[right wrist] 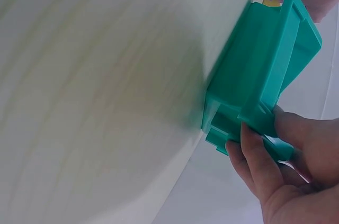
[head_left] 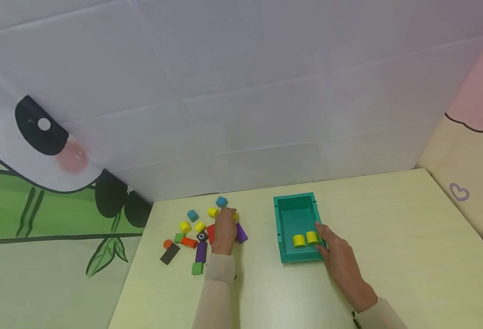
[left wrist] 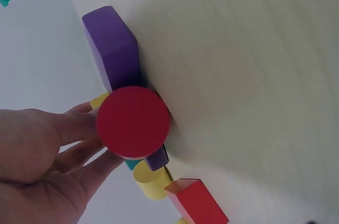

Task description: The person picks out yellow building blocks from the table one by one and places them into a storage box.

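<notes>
My left hand [head_left: 224, 230] reaches down among loose toy blocks, its fingertips pinching a yellow cylinder [head_left: 235, 216]. In the left wrist view, a red round block [left wrist: 133, 122] hides part of the fingers, and only a corner of the yellow cylinder [left wrist: 98, 100] shows. Close beside that hand lies a purple block [head_left: 241, 233]. My right hand [head_left: 342, 260] grips the near right side of a teal plastic bin [head_left: 280, 228], thumb over the rim and fingers outside, plain in the right wrist view [right wrist: 280, 166]. Two yellow cylinders [head_left: 299, 241] sit inside the bin.
Left of the hand are spread several blocks: blue ones [head_left: 193, 215], yellow ones [head_left: 185, 227], an orange cylinder [head_left: 189, 242], a dark flat block [head_left: 169, 253] and a green cube [head_left: 197, 268]. A white-covered wall [head_left: 245, 114] rises behind the pale table [head_left: 410, 237].
</notes>
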A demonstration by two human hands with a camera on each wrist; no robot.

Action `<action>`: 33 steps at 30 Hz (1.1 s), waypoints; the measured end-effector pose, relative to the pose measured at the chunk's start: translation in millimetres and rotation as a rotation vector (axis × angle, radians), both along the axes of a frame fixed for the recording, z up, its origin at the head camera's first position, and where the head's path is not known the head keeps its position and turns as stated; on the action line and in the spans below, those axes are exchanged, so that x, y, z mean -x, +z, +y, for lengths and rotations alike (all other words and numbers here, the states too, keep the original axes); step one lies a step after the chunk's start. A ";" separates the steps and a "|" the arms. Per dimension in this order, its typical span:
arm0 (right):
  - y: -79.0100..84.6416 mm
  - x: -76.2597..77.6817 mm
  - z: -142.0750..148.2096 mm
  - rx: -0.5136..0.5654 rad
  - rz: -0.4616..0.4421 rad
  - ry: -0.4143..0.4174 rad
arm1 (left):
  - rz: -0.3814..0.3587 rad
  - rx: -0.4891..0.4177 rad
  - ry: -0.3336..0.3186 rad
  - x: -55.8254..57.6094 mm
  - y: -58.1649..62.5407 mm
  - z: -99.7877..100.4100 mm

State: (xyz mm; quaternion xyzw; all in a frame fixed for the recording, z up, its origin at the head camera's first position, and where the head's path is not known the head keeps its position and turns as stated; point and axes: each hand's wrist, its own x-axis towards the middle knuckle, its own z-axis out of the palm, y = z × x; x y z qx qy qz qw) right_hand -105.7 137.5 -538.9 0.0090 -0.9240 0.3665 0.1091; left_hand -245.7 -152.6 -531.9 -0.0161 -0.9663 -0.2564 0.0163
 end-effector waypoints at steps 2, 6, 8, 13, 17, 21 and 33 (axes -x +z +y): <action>0.8 0.1 0.3 -0.002 -0.004 -0.002 | 0.002 0.000 0.000 1.2 0.1 0.0; 1.6 0.1 0.0 0.000 -0.009 -0.002 | 0.010 0.008 0.001 4.0 -0.5 -1.0; 1.8 0.1 -0.3 0.001 -0.010 -0.001 | 0.007 0.007 0.005 4.7 -1.6 -1.8; 2.1 -0.2 -0.5 0.005 -0.007 0.000 | 0.015 -0.002 0.007 1.4 -4.9 -3.9; 2.9 -0.1 -0.3 0.003 0.004 -0.004 | 0.056 -0.050 -0.013 -4.7 -4.2 -2.1; 4.1 -0.3 -0.1 -0.003 0.009 -0.006 | 0.102 -0.093 -0.034 -11.0 1.6 3.1; 1.8 -3.1 0.1 0.005 0.019 0.009 | 0.198 -0.072 -0.093 -34.0 34.4 25.5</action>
